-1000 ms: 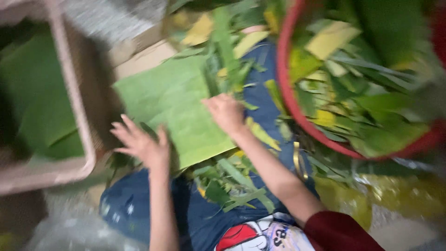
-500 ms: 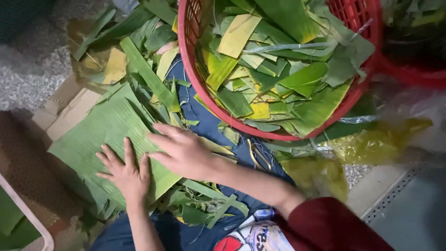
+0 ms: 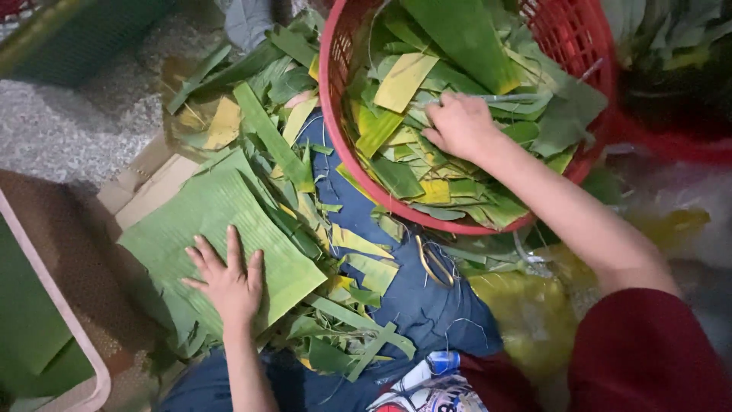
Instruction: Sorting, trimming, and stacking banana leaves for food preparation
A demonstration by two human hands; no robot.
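Observation:
My left hand [image 3: 227, 281] lies flat, fingers spread, on a stack of large green banana-leaf sheets [image 3: 191, 221] resting over my lap and a cardboard piece. My right hand [image 3: 459, 123] reaches into the red plastic basket [image 3: 332, 91], fingers closed around leaf pieces [image 3: 404, 80] among the green and yellow cuttings inside. Narrow leaf strips [image 3: 351, 305] are scattered over my blue trousers.
Scissors with yellow handles [image 3: 435, 261] lie on my lap by the basket's near rim. A pale pink tray [image 3: 69, 320] holding green leaves sits at the left. Cardboard [image 3: 141, 194] lies under the leaf stack. A yellowish plastic bag [image 3: 534, 313] is at the right.
My right hand has left the leaf stack on my lap and moved up into the red basket. The left hand stays pressed on the stack. The camera view has shifted toward the basket.

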